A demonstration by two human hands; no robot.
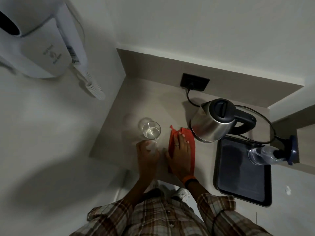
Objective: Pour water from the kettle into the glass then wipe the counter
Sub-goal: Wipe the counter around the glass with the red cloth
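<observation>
Plaid sleeves (pixel 170 217) closest to me, both arms reaching out over the counter's (pixel 150 103) front edge. My right hand (pixel 180 155) is flat, fingers spread, palm down on the red cloth (pixel 185 133), which lies on the counter near the front edge, just left of the kettle. Orange band (pixel 189 180) on that wrist, ring on one finger. My left hand (pixel 147 154) is curled around the lower part of the glass (pixel 151 131); the fingers are blurred, so I can't confirm how tight the grip is. Glass is upright, left of the cloth, some water in it. Kettle (pixel 214 121) stands upright toward the counter's right side, lid closed, cord running to the dark wall socket (pixel 195 82) at the back edge. Dark tray (pixel 245 200) sits at the front right corner, a clear bottle (pixel 262 155) overlapping its far right edge.
</observation>
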